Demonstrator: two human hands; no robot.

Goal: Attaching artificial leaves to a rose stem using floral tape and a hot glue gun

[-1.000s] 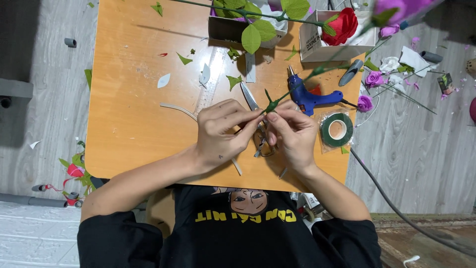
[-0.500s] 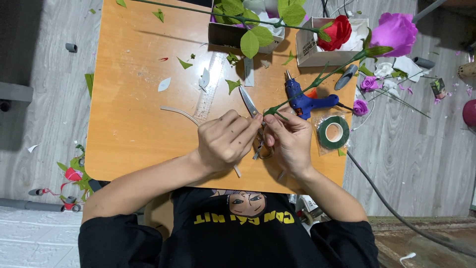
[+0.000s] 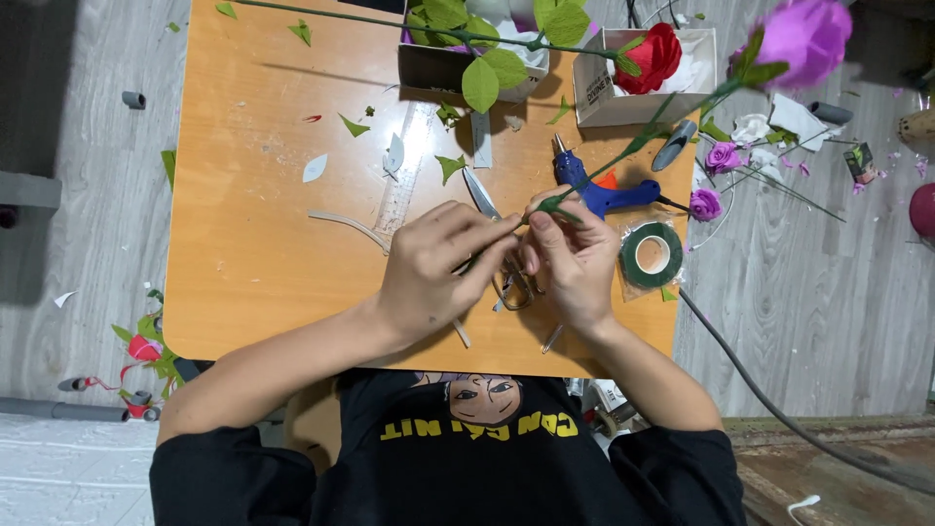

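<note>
A: Okay, nearest first. Left hand (image 3: pixel 435 268) and right hand (image 3: pixel 570 258) meet over the near half of the desk (image 3: pixel 253 292). Both sets of fingers are pinched on the lower end of a green stem (image 3: pixel 623 156), right fingertips gripping it, left fingertips closed on it just beside them.

B: Where does the stem go?

A: Up and away to the right, ending in a purple rose (image 3: pixel 804 37) lifted off the desk near the camera. So head and stem look already joined; the stem's lower end is what's in hand. Can't tell if tape is on it.

B: Tools?

A: Scissors (image 3: pixel 497 239) lie partly under the hands. Just beyond the right hand, a roll of green floral tape (image 3: pixel 651 255) and a blue glue gun (image 3: pixel 594 190), both lying untouched.

B: Farther back?

A: Loose green leaf bits (image 3: pixel 450 166) on the desk, then a red rose (image 3: pixel 651 56) in a white box (image 3: pixel 592 90). Small purple flowers (image 3: pixel 716 175) lie on the floor to the right, looking not yet mounted.
</note>
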